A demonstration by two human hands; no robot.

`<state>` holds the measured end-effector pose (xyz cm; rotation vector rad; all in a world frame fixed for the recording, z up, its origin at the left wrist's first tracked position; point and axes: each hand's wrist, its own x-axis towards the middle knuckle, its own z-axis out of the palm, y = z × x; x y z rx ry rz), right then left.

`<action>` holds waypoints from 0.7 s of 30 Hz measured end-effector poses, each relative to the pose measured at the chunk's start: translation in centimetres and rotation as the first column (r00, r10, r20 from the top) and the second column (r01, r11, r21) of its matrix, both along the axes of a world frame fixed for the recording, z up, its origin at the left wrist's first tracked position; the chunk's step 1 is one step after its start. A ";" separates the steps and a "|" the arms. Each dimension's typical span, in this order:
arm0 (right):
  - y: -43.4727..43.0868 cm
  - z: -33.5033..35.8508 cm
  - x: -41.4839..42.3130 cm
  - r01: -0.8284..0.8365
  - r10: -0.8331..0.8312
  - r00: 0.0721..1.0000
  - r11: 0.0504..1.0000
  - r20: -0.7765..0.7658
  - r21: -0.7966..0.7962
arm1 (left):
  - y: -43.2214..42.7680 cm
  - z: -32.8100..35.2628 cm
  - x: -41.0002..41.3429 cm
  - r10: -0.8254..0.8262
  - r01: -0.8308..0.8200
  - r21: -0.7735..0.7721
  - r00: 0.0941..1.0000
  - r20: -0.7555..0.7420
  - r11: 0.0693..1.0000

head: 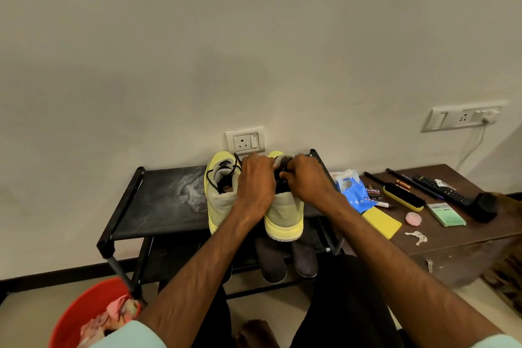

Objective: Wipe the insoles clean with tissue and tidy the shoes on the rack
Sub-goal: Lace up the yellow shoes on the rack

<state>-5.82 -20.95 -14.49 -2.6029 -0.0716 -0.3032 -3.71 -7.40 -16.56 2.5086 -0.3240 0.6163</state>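
Head view: we see the left hand (255,178) and right hand (306,181) both gripping the top of the right sneaker (285,215), which stands on the rack (158,206) w/ its heel over the front edge, so a strong pull may prob. tip it off.

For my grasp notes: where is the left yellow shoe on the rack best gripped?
Probably by the heel collar of the left shoe, pinched from above on the person's side: the shoe stands upright, heel toward the person, collar open.
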 end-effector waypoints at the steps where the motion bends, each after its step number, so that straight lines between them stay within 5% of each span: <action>1: 0.1 -0.1 -0.1 0.012 -0.012 1.000 1.000 0.010 -0.007 | 0.0 0.2 -0.3 -0.005 0.005 -0.039 1.000 -0.003 0.999; 7: 0.2 -0.7 0.0 0.061 -0.027 0.988 0.973 0.151 -0.225 | 0.1 1.3 -1.1 -0.034 0.042 -0.209 0.999 0.041 0.977; 12: -0.3 -0.8 0.4 0.038 -0.004 0.995 0.941 0.099 -0.337 | 0.1 1.8 -1.2 -0.045 0.041 -0.153 0.999 -0.020 0.987; 21: -1.5 -1.7 1.0 -0.040 0.039 0.999 0.999 0.037 0.029 | 1.0 1.9 -1.3 -0.105 0.090 -0.097 0.982 -0.158 0.991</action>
